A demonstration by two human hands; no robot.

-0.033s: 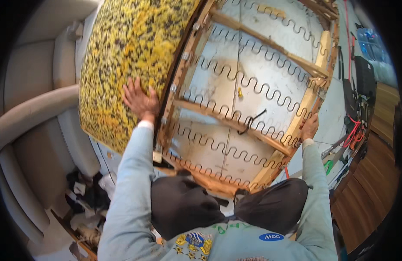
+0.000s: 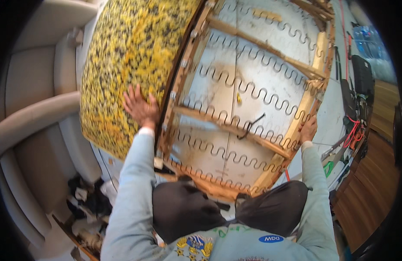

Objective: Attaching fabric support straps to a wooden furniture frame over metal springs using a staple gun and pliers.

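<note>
Yellow foam padding flecked with dark bits (image 2: pixel 131 52) curves over the left part of a wooden seat frame. My left hand (image 2: pixel 141 108) lies flat on this foam, fingers spread, near the dark strip along its right side. Rows of wavy metal springs (image 2: pixel 253 87) span the open wooden frame (image 2: pixel 303 108), crossed by wooden bars. At the frame's right rail, my right hand (image 2: pixel 308 129) has its fingers curled over the wooden edge. A black strip (image 2: pixel 252 125) sticks out from the springs by the middle crossbar.
Beige sofa sections (image 2: pixel 40 113) stand along the left. Dark cloth and scraps (image 2: pixel 86 195) lie at the lower left. On the right are red cord (image 2: pixel 354 132), a green item (image 2: pixel 328 168), brown wooden panels (image 2: pixel 362 191) and wrapped plastic bottles (image 2: pixel 368 41). My knees are close to the frame's near edge.
</note>
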